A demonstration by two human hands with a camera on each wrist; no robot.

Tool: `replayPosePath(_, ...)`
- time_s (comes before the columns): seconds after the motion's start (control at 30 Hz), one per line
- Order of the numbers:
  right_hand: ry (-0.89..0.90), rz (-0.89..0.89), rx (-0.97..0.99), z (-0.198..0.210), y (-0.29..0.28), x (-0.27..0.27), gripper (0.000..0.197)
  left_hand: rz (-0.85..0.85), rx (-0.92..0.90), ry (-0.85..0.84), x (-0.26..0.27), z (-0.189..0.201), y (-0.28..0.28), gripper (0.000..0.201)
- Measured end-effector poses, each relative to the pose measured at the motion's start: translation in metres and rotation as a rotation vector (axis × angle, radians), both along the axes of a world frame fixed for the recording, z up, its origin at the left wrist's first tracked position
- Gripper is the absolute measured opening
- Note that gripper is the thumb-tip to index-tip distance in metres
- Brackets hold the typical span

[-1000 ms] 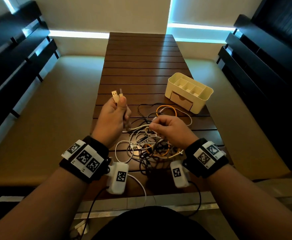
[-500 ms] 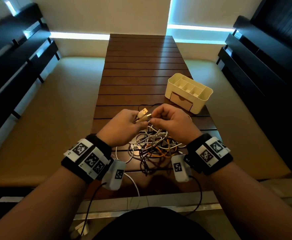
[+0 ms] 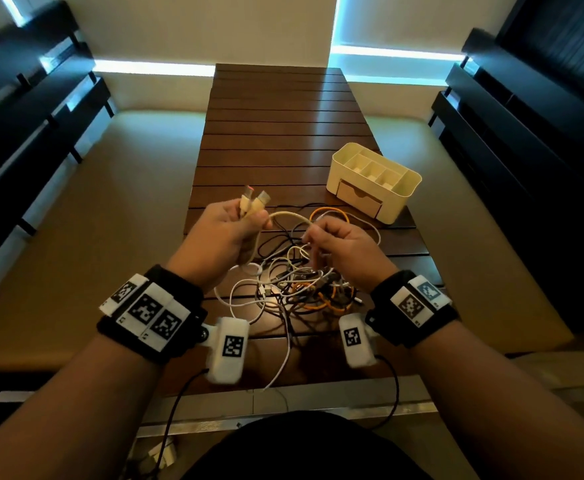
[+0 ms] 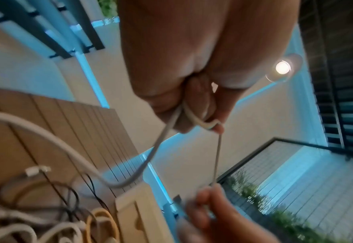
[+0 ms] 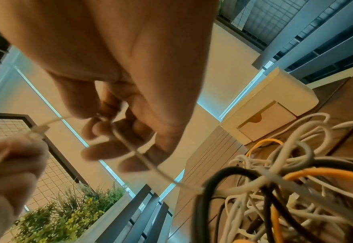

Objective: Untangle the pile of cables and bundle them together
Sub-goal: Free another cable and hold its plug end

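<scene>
A tangle of white, black and orange cables [image 3: 301, 289] lies on the near end of the slatted wooden table [image 3: 280, 109]. Above it, my left hand [image 3: 245, 220] grips both plug ends [image 3: 254, 202] of one cream-white cable [image 3: 290, 216], the plugs sticking up out of the fist. My right hand [image 3: 313, 237] pinches the same cable a short way along, and the strand arcs between the hands. In the left wrist view the cable [image 4: 217, 156] runs taut from my left fingers [image 4: 194, 113] down to the right hand [image 4: 213, 205]. The right wrist view shows the pinch [image 5: 102, 121] and the strand going into the pile [image 5: 275, 189].
A cream desk organiser [image 3: 373, 181] with compartments and a small drawer stands right of the pile, close to my right hand. Tan benches flank the table, with dark slatted railings beyond. Bare table slats stretch away behind the pile.
The hands met over the pile at the plugs half a second ago. Now the left hand has lifted up and left with both plugs, and the right has slid away along the cable.
</scene>
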State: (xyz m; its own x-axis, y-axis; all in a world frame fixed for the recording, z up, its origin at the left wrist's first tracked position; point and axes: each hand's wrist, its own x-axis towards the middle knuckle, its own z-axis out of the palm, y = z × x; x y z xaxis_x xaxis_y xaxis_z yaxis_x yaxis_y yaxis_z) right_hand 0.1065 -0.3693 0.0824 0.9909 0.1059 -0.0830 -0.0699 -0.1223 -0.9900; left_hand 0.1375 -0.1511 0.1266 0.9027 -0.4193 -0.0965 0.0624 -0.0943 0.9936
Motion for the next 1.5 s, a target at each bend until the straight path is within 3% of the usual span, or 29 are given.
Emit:
replayPosePath(0.1,-0.097,-0.051,-0.268,0.008,-0.004,0.005,0.018,-0.103,0.58,-0.164,0.004,-0.007,0.002,0.021)
replayPosePath(0.17,-0.145,0.019,-0.46,0.013,-0.002,0.007,0.015,-0.083,0.706,-0.225,0.006,-0.01,0.0,0.021)
replayPosePath(0.33,-0.159,0.126,-0.678,0.015,0.007,0.012,0.014,0.051,0.632,-0.371,0.004,-0.004,-0.013,0.026)
replayPosePath(0.5,-0.282,0.118,-0.639,0.031,0.013,0.012,0.011,-0.114,0.55,-0.335,0.0,-0.011,-0.015,0.027)
replayPosePath(0.63,-0.341,0.027,-0.539,0.034,0.01,0.014,0.011,-0.112,0.496,-0.37,-0.003,-0.014,-0.011,0.027)
replayPosePath(0.73,-0.261,0.009,-0.456,0.022,0.007,0.013,0.019,-0.036,0.322,-0.383,0.001,-0.004,-0.007,0.032)
replayPosePath(0.87,-0.114,0.013,-0.3,-0.009,0.007,0.006,0.03,0.047,-0.009,-0.257,0.01,0.008,0.005,0.026)
replayPosePath(0.93,-0.092,-0.048,-0.26,-0.013,0.004,0.006,0.025,0.036,0.08,-0.243,0.01,0.007,0.011,0.027)
replayPosePath(1.07,-0.145,-0.089,-0.421,-0.007,-0.005,0.012,0.01,-0.111,0.809,-0.253,0.016,-0.013,0.021,0.026)
replayPosePath(1.13,-0.171,0.004,-0.578,-0.005,-0.005,0.015,0.011,-0.093,0.939,-0.246,0.017,-0.018,0.02,0.023)
replayPosePath(1.3,-0.2,0.176,-0.774,-0.007,0.006,0.021,0.018,0.08,0.887,-0.499,0.009,-0.003,-0.003,0.018)
replayPosePath(1.5,-0.416,0.15,-0.669,0.007,0.015,0.024,0.019,-0.13,0.747,-0.425,-0.001,-0.018,-0.02,0.023)
